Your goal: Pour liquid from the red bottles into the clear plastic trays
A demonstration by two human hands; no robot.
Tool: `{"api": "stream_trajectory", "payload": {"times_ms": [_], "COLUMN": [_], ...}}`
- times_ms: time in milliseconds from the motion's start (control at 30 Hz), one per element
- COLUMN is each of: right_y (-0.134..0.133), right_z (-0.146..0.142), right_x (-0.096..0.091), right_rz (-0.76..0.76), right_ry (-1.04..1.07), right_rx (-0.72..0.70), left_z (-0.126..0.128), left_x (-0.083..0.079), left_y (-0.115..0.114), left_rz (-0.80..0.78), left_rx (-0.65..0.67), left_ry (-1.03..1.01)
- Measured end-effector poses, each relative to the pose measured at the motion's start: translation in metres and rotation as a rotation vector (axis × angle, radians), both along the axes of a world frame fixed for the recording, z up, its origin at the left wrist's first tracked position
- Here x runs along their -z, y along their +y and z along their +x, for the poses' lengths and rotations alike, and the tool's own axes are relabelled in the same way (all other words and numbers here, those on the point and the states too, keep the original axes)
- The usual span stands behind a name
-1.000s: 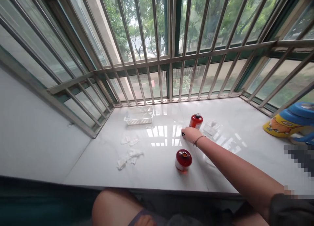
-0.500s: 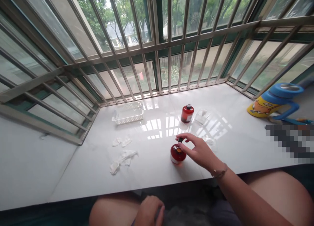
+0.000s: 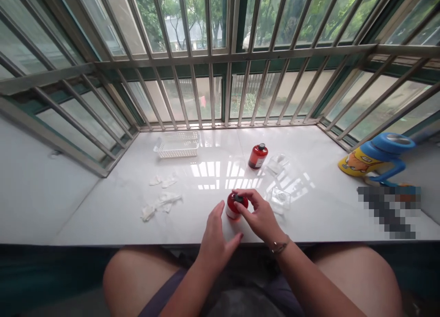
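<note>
A round red bottle (image 3: 232,212) with a pale label stands upright near the front of the white table. My right hand (image 3: 258,214) pinches its black cap (image 3: 238,198) from above, with the cap at the bottle's mouth; whether it is seated or loose I cannot tell. Just left of the bottle, my left hand (image 3: 217,234) is open, thumb and fingers spread, apart from the glass or nearly touching it. Farther back stands a second red bottle (image 3: 257,157) with a black cap on. Beside it lies a clear plastic piece (image 3: 277,163), and another clear plastic piece (image 3: 281,197) is nearer.
A white perforated basket (image 3: 178,147) sits at the back left. Crumpled white tissue (image 3: 161,204) and smaller scraps (image 3: 163,181) lie on the left. A blue and yellow jug (image 3: 376,155) stands at the right, by a blurred-out item (image 3: 388,211). Metal window bars close off the back.
My right hand has brought the black cap down onto the bottle's mouth, which showed orange before. My left hand has risen from my lap to the bottle's left side, opening. The view has shifted.
</note>
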State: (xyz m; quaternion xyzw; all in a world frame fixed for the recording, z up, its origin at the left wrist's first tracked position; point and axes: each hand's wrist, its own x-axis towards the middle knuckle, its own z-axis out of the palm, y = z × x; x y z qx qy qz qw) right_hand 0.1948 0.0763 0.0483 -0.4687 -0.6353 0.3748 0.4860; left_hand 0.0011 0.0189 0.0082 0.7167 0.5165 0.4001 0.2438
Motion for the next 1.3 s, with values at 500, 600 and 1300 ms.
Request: {"api": "stream_trajectory", "payload": {"times_ms": [500,600,1300], "right_y": [-0.012,-0.012,-0.030], "right_z": [-0.018,-0.019,-0.012], "right_x": [0.009,0.007,0.005], "right_rz": [0.203,0.214,0.100], "right_ry": [0.015,0.014,0.003], "right_rx": [0.218,0.239,0.248], "left_z": [0.041,0.041,0.040], "left_x": [-0.018,-0.015,-0.013], "left_y": [0.069,0.067,0.063], "left_rz": [-0.151,-0.139,-0.166], "left_rx": [0.126,0.101,0.072], "left_ry": [-0.349,-0.330,-0.289]}}
